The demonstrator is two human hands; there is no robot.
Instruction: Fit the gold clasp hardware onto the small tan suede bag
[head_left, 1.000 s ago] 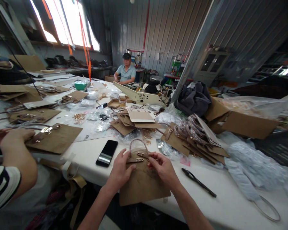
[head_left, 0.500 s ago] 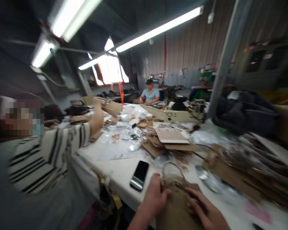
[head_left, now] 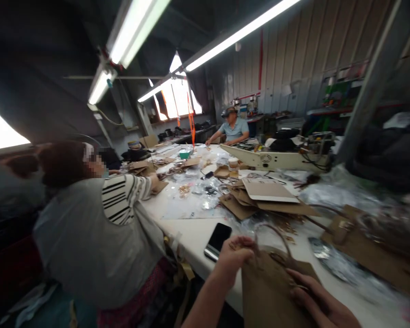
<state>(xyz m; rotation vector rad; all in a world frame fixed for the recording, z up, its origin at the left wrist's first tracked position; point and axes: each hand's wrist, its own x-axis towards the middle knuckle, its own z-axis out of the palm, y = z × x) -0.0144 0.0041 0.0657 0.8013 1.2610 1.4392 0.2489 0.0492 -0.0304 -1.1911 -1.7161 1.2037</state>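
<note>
A brown bag panel (head_left: 269, 291) with a thin loop handle (head_left: 276, 230) at its top is in front of me, at the table's near edge. My left hand (head_left: 234, 257) is closed in a pinch beside the handle's left end; what lies in its fingers is too small to make out. My right hand (head_left: 316, 294) grips the panel on its right side, thumb on top, near a small metallic piece. Just beyond my left hand lies a dark phone (head_left: 218, 239) on the white table (head_left: 191, 230).
Brown panels and a pale board (head_left: 269, 189) are stacked ahead. More brown bag pieces (head_left: 351, 232) and clear plastic lie at right. Small gold fittings (head_left: 184, 189) are scattered mid-table. A co-worker (head_left: 99, 228) sits at left, another person (head_left: 234, 127) at the far end.
The view has swung left, so things sit further right. My left hand has moved off the panel's left edge to the handle's end, fingers curled. The co-worker at left has lowered the arm.
</note>
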